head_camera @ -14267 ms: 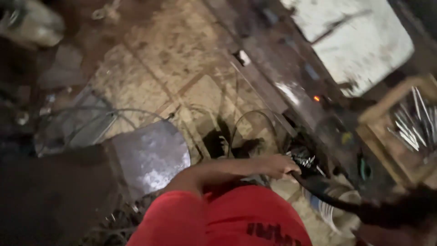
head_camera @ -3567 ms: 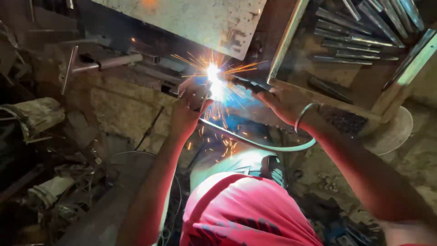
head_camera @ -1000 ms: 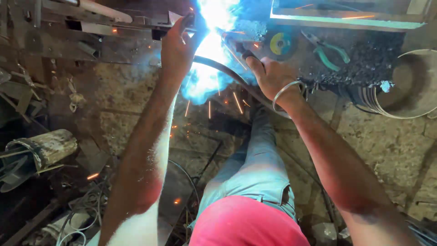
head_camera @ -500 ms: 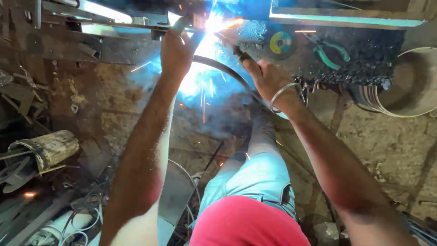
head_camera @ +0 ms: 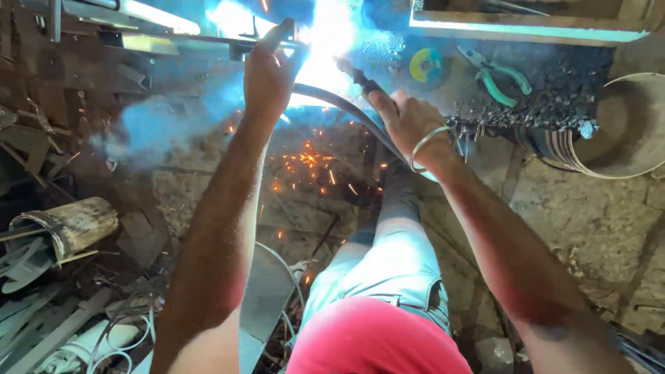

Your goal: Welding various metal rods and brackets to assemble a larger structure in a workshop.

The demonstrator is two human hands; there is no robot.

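- Two bare hands up at the bright arc point(head_camera: 331, 31); everything below is placed relative to that glare.
- Left hand point(head_camera: 267, 73): just left of the arc, fingers closed narrow around the end of a thin metal bar point(head_camera: 208, 38). Fingertips sit right at the bar's end, thumb side nearest the glare. Bar runs off to the left from the hand, roughly level.
- Right hand point(head_camera: 409, 121): below-right of the arc, fingers wrapped tight on the welding holder point(head_camera: 357, 75). Holder sticks out past the knuckles, up-left toward the arc; its tip is lost in the glare, so contact with the bar can't be told.
- Metal bangle point(head_camera: 424, 144) on the right wrist, further below-right.
- Dark cable point(head_camera: 332, 104) curves from the holder under the arc, passing between the two hands.
- Blue smoke point(head_camera: 166, 121) drifts left and below the arc.
- Orange sparks point(head_camera: 308, 163) fall straight below it, above the person's knee in light jeans point(head_camera: 395, 249).
- Yellow-green disc point(head_camera: 426, 66) right of the arc, on a gritty dark surface.
- Green-handled pliers point(head_camera: 502, 73) further right, just past the disc, lying flat.
- Round metal tub point(head_camera: 627, 163) far right, well apart from both hands.
- Wooden log stub point(head_camera: 80, 225) far below-left among scrap, well away.
- Red shirt point(head_camera: 377, 339) at the bottom edge, directly below.
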